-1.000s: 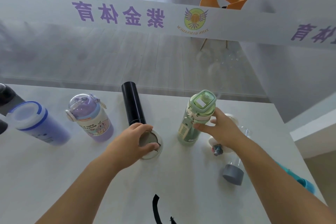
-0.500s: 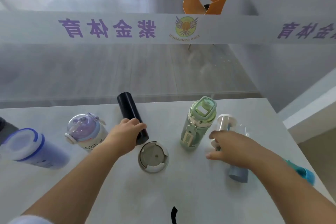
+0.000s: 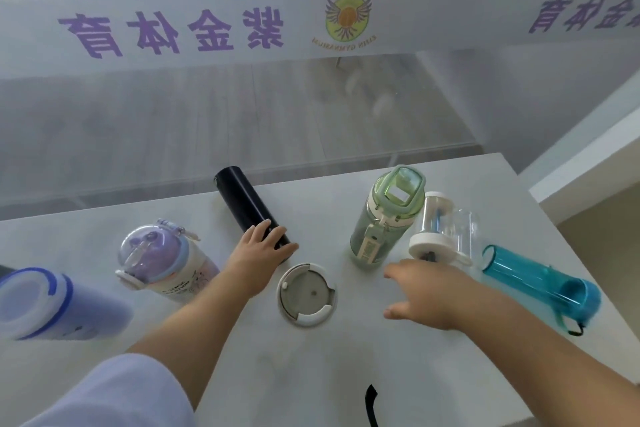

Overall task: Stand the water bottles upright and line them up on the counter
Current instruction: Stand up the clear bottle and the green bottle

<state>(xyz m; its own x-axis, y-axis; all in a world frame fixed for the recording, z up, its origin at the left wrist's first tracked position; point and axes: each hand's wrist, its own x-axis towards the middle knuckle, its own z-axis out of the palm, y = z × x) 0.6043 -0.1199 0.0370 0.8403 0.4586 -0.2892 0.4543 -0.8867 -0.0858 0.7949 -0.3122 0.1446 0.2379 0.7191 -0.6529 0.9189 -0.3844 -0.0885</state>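
Several bottles stand or lie on the white counter point(image 3: 346, 374). My left hand point(image 3: 258, 255) grips the lower end of the black bottle point(image 3: 242, 204), which slants up and to the left. A white-lidded tumbler point(image 3: 306, 295) stands just right of that hand. The green bottle point(image 3: 384, 218) stands upright. My right hand point(image 3: 424, 289) hovers with its fingers spread and holds nothing, just below the clear bottle with a white lid point(image 3: 441, 229), which lies on its side. A teal bottle point(image 3: 533, 279) lies at the right.
A purple cartoon bottle point(image 3: 162, 260) and a blue bottle point(image 3: 59, 305) are on the left part of the counter. A glass partition point(image 3: 242, 114) with a lettered band runs behind the counter. The counter's right edge passes near the teal bottle.
My left hand left the tumbler lid and took hold of the black bottle. My right hand let go of the green bottle and moved down and right, near the clear bottle.
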